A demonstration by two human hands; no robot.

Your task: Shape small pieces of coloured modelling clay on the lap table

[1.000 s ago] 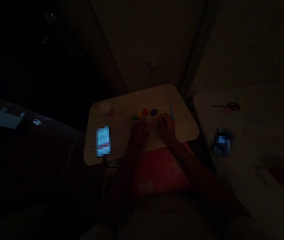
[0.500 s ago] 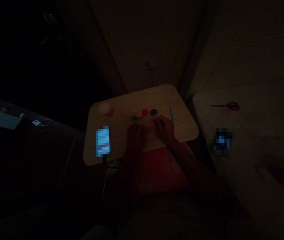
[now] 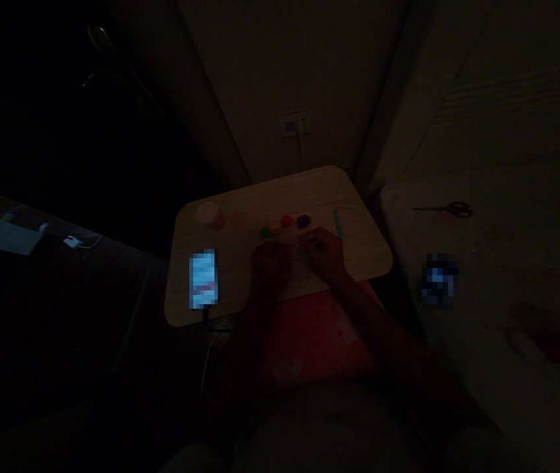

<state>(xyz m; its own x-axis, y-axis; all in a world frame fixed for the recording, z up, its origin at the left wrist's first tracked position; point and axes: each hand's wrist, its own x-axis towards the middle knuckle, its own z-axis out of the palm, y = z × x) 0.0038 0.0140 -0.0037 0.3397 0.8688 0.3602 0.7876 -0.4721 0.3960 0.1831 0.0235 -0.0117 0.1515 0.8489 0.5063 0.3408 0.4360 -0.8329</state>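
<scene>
The scene is very dark. Both my hands rest close together on a small light wooden table (image 3: 270, 190). My left hand (image 3: 269, 266) and my right hand (image 3: 325, 253) have curled fingers that almost meet; what lies between them is hidden. Just beyond them sits a row of small clay balls: green (image 3: 263, 231), orange (image 3: 275, 227), red (image 3: 286, 221) and purple (image 3: 303, 221). A thin teal stick (image 3: 338, 223) lies to the right of my right hand.
A lit phone (image 3: 203, 278) lies at the table's front left, a cable hanging below it. A small pale tub (image 3: 210, 214) stands at the back left. Scissors (image 3: 447, 209) lie on the bed at right. A wall socket (image 3: 294, 123) is behind.
My hands have drawn a little closer together and shifted slightly; the pinkish piece seen between them earlier no longer shows. Nothing else moved.
</scene>
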